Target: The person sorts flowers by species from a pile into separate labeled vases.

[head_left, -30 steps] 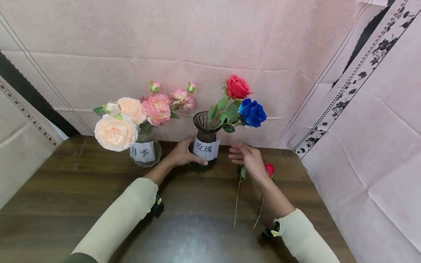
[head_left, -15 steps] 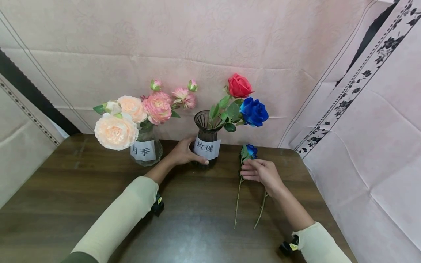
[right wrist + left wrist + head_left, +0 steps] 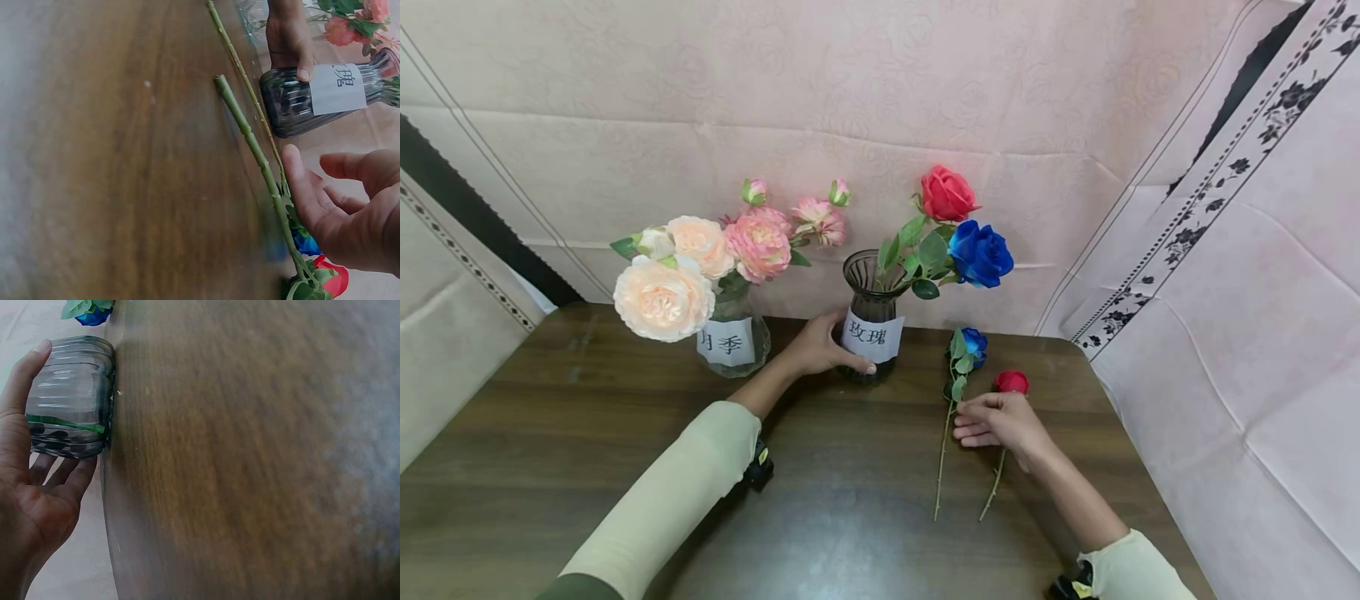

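Note:
My left hand (image 3: 817, 348) holds the dark ribbed glass vase (image 3: 874, 310) low on its side, thumb across the front below a white paper label. In the left wrist view its fingers curve round the base. A red rose (image 3: 948, 194) and a blue rose (image 3: 981, 254) lean out of the vase to the right. My right hand (image 3: 1002, 423) hovers over two roses lying on the table, its fingertips close to the stem of a blue rose (image 3: 975, 346). In the right wrist view thumb and fingers stand apart. The other lying rose is red (image 3: 1012, 382), partly hidden by that hand.
A clear glass vase (image 3: 752, 337) with peach roses (image 3: 664, 298) and pink flowers (image 3: 760, 246) stands left of my left hand. The brown wooden table (image 3: 850, 517) meets a pink patterned cloth (image 3: 820, 100) hanging close behind the vases.
My right hand has come down from the far side toward the front and slightly right, uncovering both lying flower heads. My left hand stays on the dark vase.

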The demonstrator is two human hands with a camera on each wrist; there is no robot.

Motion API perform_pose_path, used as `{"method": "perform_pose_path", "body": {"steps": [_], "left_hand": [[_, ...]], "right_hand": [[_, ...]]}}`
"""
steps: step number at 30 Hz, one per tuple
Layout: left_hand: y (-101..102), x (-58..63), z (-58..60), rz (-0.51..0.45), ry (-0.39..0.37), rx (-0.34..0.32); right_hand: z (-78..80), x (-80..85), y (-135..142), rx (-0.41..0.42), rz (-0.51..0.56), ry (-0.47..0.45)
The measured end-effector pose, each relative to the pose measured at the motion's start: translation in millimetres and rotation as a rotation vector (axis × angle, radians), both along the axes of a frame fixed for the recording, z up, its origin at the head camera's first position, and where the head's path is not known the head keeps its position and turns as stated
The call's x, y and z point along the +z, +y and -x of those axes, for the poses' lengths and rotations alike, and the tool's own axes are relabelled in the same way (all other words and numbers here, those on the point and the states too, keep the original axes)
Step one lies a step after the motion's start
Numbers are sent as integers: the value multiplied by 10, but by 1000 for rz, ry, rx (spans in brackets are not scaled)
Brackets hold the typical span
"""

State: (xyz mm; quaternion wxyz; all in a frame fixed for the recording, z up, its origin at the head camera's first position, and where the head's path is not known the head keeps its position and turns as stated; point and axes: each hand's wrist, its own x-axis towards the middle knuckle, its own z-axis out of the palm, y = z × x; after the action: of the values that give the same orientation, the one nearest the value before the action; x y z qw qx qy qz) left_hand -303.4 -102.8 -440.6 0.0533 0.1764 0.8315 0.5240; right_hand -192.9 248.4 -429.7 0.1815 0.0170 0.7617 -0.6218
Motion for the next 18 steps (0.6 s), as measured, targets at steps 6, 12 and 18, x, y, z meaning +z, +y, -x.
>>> {"method": "perform_pose_path", "body": {"steps": [6, 12, 18], "left_hand": [[1, -8, 5, 7, 3, 3], [-3, -4, 3, -5, -6, 1], [-4, 2, -3, -7, -11, 5]], "right_hand": [[-67, -53, -21, 56, -72, -7], [-79, -101, -106, 39, -196, 3], [-64, -118, -184, 15, -353, 46]]}}
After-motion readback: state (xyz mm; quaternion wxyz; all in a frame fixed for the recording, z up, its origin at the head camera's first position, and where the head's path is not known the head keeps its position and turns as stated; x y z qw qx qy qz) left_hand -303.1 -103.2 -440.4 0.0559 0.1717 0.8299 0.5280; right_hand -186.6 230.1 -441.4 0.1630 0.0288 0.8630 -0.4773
